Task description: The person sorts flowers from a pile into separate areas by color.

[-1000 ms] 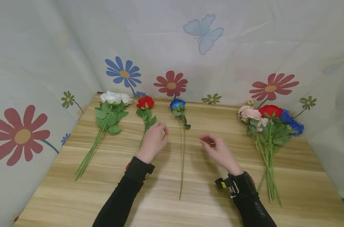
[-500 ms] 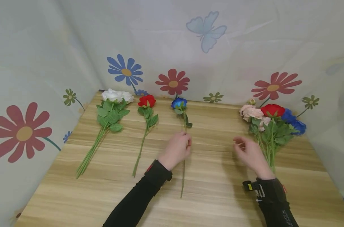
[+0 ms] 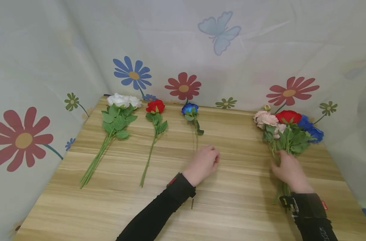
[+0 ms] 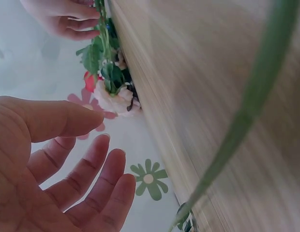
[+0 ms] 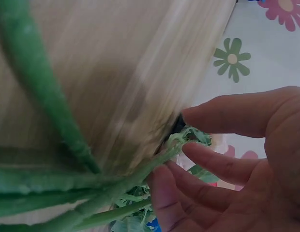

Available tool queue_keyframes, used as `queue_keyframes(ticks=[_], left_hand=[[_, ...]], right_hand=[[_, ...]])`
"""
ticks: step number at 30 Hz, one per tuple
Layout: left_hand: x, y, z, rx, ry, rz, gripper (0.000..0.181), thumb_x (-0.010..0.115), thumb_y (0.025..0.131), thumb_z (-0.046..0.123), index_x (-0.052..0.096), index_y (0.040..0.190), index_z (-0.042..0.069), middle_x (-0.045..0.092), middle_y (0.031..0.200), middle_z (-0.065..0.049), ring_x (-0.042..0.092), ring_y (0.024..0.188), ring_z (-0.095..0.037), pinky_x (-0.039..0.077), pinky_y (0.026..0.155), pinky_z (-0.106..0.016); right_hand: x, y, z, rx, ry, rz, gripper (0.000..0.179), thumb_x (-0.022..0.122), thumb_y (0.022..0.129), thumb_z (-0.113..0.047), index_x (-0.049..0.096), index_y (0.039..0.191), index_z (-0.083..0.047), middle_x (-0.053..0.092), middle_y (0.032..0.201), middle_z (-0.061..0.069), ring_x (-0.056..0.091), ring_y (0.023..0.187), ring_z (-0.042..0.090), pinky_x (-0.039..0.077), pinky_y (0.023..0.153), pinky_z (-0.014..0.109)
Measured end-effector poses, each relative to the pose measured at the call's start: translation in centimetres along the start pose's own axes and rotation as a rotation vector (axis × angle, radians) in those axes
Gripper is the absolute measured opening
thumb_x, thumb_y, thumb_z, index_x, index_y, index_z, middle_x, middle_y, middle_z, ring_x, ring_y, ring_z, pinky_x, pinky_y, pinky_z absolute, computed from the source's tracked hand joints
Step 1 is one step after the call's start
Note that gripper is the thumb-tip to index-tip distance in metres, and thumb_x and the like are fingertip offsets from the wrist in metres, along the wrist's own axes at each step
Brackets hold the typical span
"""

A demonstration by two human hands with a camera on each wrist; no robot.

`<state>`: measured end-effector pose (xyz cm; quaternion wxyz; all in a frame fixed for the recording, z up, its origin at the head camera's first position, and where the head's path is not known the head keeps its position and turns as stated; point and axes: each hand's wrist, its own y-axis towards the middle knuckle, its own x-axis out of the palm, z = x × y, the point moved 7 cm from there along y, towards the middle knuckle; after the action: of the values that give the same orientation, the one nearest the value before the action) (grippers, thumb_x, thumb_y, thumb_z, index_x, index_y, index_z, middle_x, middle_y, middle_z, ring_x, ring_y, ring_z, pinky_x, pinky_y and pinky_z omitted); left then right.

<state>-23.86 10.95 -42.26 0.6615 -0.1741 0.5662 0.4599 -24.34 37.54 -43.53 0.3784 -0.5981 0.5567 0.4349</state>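
In the head view my left hand [image 3: 202, 164] hovers over the stem of a single blue rose [image 3: 190, 109], hiding part of it. Its fingers are loosely bent with nothing between them; the left wrist view shows the green stem [image 4: 243, 118] beside the hand. At the right lies a mixed bunch with pale pink flowers [image 3: 265, 119], a red rose [image 3: 288, 116] and blue flowers [image 3: 315, 133]. My right hand [image 3: 290, 171] is at the bunch's stems, just under the leaves. In the right wrist view, thumb and fingers stand apart around the upper stems [image 5: 155, 162].
A bunch of white roses [image 3: 122, 101] lies at the left of the wooden table [image 3: 225, 214]. A single red rose [image 3: 155, 106] lies between it and the blue rose. A fabric backdrop [image 3: 255, 43] with printed flowers stands behind the table.
My left hand has moved right, from the red rose's stem to over the blue rose's stem. The right hand has gone right and reached the mixed bunch's stems.
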Motion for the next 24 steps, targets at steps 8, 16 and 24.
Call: queue_keyframes(ticks=[8, 16, 24], left_hand=[[0.4, 0.0, -0.1, -0.015, -0.039, -0.016, 0.018, 0.069, 0.079, 0.007, 0.056, 0.074, 0.018, 0.052, 0.080, 0.006, 0.053, 0.076, -0.012, 0.043, 0.061, -0.022], [0.5, 0.0, -0.4, -0.018, -0.059, -0.008, 0.017, 0.068, 0.078, 0.006, 0.056, 0.074, 0.018, 0.051, 0.079, 0.007, 0.053, 0.075, -0.012, 0.044, 0.060, -0.022], [0.2, -0.1, -0.6, -0.033, -0.110, -0.036, 0.016, 0.068, 0.078, 0.006, 0.057, 0.076, 0.018, 0.055, 0.083, 0.006, 0.055, 0.079, -0.012, 0.046, 0.065, -0.022]], right_hand=[[0.6, 0.4, 0.5, 0.035, 0.048, -0.098, 0.058, 0.061, 0.069, -0.001, 0.040, 0.121, 0.013, 0.057, 0.087, 0.029, 0.054, 0.076, 0.043, 0.044, 0.063, 0.052], [0.8, 0.3, -0.6, -0.007, 0.215, -0.059, 0.054, 0.063, 0.079, -0.001, 0.038, 0.123, 0.015, 0.060, 0.090, 0.028, 0.058, 0.083, 0.042, 0.050, 0.067, 0.050], [1.4, 0.0, -2.7, 0.029, 0.447, -0.079, 0.058, 0.059, 0.090, -0.004, 0.029, 0.134, 0.018, 0.055, 0.104, 0.031, 0.059, 0.095, 0.041, 0.052, 0.067, 0.030]])
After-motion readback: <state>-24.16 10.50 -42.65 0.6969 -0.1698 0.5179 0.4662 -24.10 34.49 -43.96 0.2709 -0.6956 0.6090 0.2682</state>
